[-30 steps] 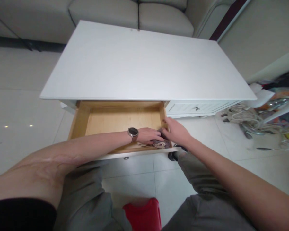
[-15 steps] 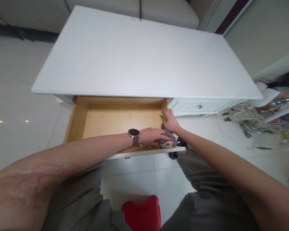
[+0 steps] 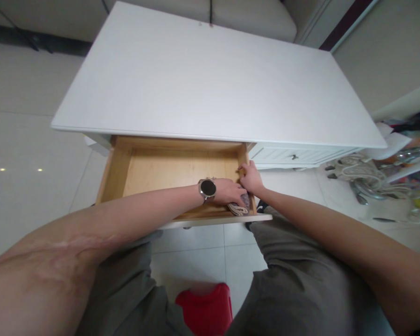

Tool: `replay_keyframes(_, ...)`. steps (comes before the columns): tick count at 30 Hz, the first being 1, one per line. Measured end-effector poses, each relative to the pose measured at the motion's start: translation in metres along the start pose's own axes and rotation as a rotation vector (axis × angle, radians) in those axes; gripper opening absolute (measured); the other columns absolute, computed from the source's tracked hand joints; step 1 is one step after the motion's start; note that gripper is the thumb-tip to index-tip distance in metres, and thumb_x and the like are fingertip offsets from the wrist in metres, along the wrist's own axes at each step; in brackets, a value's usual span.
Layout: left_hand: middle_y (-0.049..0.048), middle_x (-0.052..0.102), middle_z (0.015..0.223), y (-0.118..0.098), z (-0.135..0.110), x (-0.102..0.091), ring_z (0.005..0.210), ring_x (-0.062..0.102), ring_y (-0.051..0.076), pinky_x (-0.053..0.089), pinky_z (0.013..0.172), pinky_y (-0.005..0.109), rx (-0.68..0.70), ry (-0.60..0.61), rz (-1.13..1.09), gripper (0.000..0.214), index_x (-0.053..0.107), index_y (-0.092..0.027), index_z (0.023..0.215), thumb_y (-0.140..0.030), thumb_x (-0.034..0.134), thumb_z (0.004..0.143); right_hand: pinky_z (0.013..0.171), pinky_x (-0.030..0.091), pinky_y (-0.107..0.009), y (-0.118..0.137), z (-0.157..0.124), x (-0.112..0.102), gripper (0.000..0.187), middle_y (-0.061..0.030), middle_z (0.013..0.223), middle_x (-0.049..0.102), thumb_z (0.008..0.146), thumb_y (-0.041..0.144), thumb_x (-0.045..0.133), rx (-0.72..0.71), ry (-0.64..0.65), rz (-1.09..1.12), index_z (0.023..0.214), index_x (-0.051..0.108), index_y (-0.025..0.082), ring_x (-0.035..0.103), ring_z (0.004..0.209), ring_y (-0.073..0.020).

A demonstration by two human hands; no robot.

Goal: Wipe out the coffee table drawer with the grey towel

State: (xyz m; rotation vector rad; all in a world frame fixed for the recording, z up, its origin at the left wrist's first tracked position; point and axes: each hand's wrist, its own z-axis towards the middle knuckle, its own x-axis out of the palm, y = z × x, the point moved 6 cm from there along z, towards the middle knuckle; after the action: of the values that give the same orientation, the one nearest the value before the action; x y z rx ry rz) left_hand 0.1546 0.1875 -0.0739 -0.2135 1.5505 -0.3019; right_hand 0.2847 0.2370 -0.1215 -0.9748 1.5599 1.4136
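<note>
A wooden drawer (image 3: 161,168) is pulled out from the white table (image 3: 217,84). My left hand (image 3: 230,190), with a watch (image 3: 207,188) on its wrist, is closed over a folded purple-grey cloth (image 3: 238,209) with a pale edge. The cloth lies in the drawer's front right corner, against its right side wall. At that same wall, just behind the cloth, my right hand (image 3: 252,180) grips the top edge, with its fingers curled over to the inside.
A second drawer front with a small knob (image 3: 294,157) is at the right. Below me is a red plastic stool (image 3: 206,308). A sofa (image 3: 252,18) stands behind the table. Cables (image 3: 364,177) and clutter lie on the floor at right.
My left hand has brought the cloth from on top of the drawer's right side wall down inside it. My right hand keeps its hold on the wall. The view has shifted slightly.
</note>
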Motion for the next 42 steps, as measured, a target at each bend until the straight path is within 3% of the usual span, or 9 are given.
replay_keyframes(6, 0.0039, 0.065, 0.118, -0.016, -0.039, -0.017, 0.104, 0.056, 0.021, 0.038, 0.072, 0.032, -0.038, 0.039, 0.104, 0.028, 0.077, -0.039, 0.102, -0.016, 0.063, 0.093, 0.082, 0.053, -0.037, -0.003, -0.001, 0.002, 0.035, -0.0098, 0.113, 0.050, 0.076, 0.005, 0.051, 0.006, 0.010, -0.008, 0.102, 0.068, 0.020, 0.058, 0.083, -0.0206)
replay_keyframes(14, 0.0029, 0.069, 0.117, -0.022, -0.134, -0.028, 0.107, 0.055, 0.022, 0.034, 0.079, 0.035, -0.298, 0.183, 0.084, 0.015, 0.075, -0.025, 0.082, -0.024, 0.066, 0.093, 0.082, 0.052, -0.037, -0.005, 0.000, 0.002, 0.032, -0.0092, 0.109, 0.050, 0.075, 0.007, 0.053, -0.004, 0.006, -0.013, 0.099, 0.070, 0.020, 0.058, 0.085, -0.0221)
replay_keyframes(18, 0.0031, 0.070, 0.106, -0.018, -0.173, -0.034, 0.103, 0.055, 0.021, 0.033, 0.080, 0.034, -0.387, 0.153, 0.037, 0.015, 0.074, -0.024, 0.076, -0.019, 0.068, 0.090, 0.081, 0.052, -0.037, -0.006, 0.002, 0.001, 0.031, -0.0095, 0.108, 0.050, 0.075, 0.008, 0.053, -0.004, 0.008, -0.021, 0.098, 0.070, 0.020, 0.058, 0.084, -0.0221)
replay_keyframes(21, 0.0026, 0.069, 0.102, -0.010, -0.187, -0.041, 0.100, 0.056, 0.021, 0.034, 0.079, 0.034, -0.409, 0.079, -0.017, 0.023, 0.077, -0.031, 0.089, -0.012, 0.065, 0.088, 0.081, 0.051, -0.037, -0.007, 0.004, 0.001, 0.030, -0.0095, 0.108, 0.051, 0.076, 0.009, 0.053, 0.001, 0.011, -0.029, 0.097, 0.070, 0.020, 0.057, 0.082, -0.0216)
replay_keyframes(24, 0.0034, 0.065, 0.110, -0.002, -0.184, -0.049, 0.097, 0.056, 0.020, 0.037, 0.079, 0.033, -0.426, -0.013, -0.036, 0.038, 0.073, -0.037, 0.114, -0.011, 0.060, 0.090, 0.084, 0.051, -0.038, -0.009, 0.005, 0.001, 0.029, -0.0094, 0.107, 0.051, 0.077, 0.010, 0.052, 0.007, 0.005, -0.030, 0.098, 0.070, 0.020, 0.058, 0.083, -0.0218)
replay_keyframes(27, 0.0053, 0.062, 0.120, -0.003, -0.158, -0.052, 0.100, 0.056, 0.021, 0.040, 0.080, 0.033, -0.387, -0.066, -0.031, 0.047, 0.065, -0.039, 0.131, -0.013, 0.056, 0.093, 0.088, 0.051, -0.039, -0.010, 0.005, 0.001, 0.028, -0.0093, 0.106, 0.050, 0.078, 0.010, 0.052, 0.005, 0.007, -0.025, 0.096, 0.071, 0.020, 0.058, 0.085, -0.0225)
replay_keyframes(35, 0.0035, 0.061, 0.126, -0.012, -0.076, -0.018, 0.104, 0.054, 0.023, 0.041, 0.080, 0.037, -0.249, 0.084, -0.065, 0.041, 0.067, -0.040, 0.121, -0.014, 0.049, 0.095, 0.087, 0.051, -0.037, -0.011, 0.005, 0.000, 0.027, -0.0090, 0.106, 0.050, 0.077, 0.014, 0.053, -0.002, -0.001, -0.016, 0.095, 0.072, 0.020, 0.058, 0.086, -0.0226)
replay_keyframes(38, 0.0034, 0.061, 0.124, -0.008, -0.078, -0.015, 0.109, 0.052, 0.024, 0.041, 0.082, 0.038, -0.256, 0.084, -0.105, 0.038, 0.070, -0.038, 0.114, -0.013, 0.053, 0.091, 0.087, 0.051, -0.037, -0.012, 0.005, 0.001, 0.027, -0.0084, 0.105, 0.050, 0.076, 0.014, 0.053, -0.004, -0.005, -0.010, 0.095, 0.072, 0.020, 0.058, 0.087, -0.0229)
replay_keyframes(42, 0.0040, 0.065, 0.115, -0.005, -0.108, -0.017, 0.106, 0.053, 0.024, 0.039, 0.081, 0.038, -0.306, 0.117, -0.155, 0.031, 0.075, -0.033, 0.099, -0.011, 0.057, 0.087, 0.089, 0.051, -0.039, -0.014, 0.005, 0.001, 0.027, -0.0080, 0.104, 0.049, 0.075, 0.014, 0.053, -0.009, -0.014, 0.015, 0.093, 0.072, 0.021, 0.058, 0.087, -0.0233)
